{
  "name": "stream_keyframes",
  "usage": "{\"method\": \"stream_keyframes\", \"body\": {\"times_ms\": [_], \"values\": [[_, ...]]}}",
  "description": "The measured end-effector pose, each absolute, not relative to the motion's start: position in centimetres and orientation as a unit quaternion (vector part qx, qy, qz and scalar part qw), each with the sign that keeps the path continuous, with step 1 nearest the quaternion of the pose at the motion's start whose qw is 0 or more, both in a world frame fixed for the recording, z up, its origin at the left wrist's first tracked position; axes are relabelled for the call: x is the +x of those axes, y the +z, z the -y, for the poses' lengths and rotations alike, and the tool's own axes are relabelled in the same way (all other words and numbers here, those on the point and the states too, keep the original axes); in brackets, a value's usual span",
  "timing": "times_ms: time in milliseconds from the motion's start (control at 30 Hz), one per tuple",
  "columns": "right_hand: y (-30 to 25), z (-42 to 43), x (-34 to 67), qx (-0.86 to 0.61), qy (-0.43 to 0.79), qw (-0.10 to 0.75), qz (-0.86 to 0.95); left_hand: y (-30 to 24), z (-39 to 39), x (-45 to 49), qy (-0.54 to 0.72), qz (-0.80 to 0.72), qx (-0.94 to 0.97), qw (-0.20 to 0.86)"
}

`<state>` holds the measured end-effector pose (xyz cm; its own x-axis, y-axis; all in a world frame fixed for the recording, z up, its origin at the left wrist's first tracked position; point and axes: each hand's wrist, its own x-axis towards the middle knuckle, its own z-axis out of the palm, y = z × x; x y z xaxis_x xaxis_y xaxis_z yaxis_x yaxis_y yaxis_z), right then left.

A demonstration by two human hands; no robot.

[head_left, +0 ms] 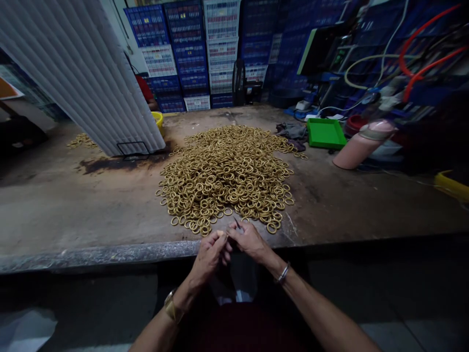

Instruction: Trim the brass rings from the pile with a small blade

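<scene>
A large heap of gold-coloured rings (227, 171) covers the middle of the table, with a few loose rings along its near edge. Just in front of it, at the table's front edge, my two hands meet. My left hand (212, 252) is closed in a pinch; whatever its fingertips hold is too small and hidden to make out. From the closed fingers of my right hand (249, 242) a thin dark pointed tool (237, 223) sticks up toward the heap. The fingertips of both hands are close together, and I cannot tell whether they touch.
A ribbed pale panel (91, 73) leans over the table at left, its foot in a black wire stand (132, 149). A green tray (326, 133), dark cloth (292, 131) and pink cylinder (361, 146) are at right. Blue and white crates (190, 54) are stacked behind.
</scene>
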<state>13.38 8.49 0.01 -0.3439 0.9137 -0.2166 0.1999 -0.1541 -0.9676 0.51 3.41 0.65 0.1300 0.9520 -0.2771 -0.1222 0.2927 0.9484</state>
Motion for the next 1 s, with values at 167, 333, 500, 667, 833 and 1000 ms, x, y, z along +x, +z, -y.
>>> {"method": "stream_keyframes", "body": {"times_ms": [167,333,500,667,833,1000], "values": [[-0.3,-8.3,13.9,-0.498,0.527,0.322,0.609,1.2,-3.3,0.7,0.461,-0.494,0.356,0.645],[0.2,-7.3,14.2,-0.437,0.366,0.246,0.784,1.0,-3.4,0.8,0.477,-0.510,0.370,0.612],[-0.1,-7.0,14.1,-0.434,0.302,0.203,0.824,0.9,-3.3,0.7,0.473,-0.524,0.397,0.586],[-0.3,-7.1,13.9,-0.436,0.273,0.194,0.835,1.2,-3.1,0.6,0.478,-0.532,0.416,0.561],[-0.2,-7.1,13.9,-0.449,0.264,0.175,0.835,0.9,-3.1,0.5,0.481,-0.527,0.437,0.548],[0.2,-7.3,13.8,-0.443,0.265,0.147,0.843,0.1,-3.1,0.4,0.493,-0.523,0.450,0.529]]}}
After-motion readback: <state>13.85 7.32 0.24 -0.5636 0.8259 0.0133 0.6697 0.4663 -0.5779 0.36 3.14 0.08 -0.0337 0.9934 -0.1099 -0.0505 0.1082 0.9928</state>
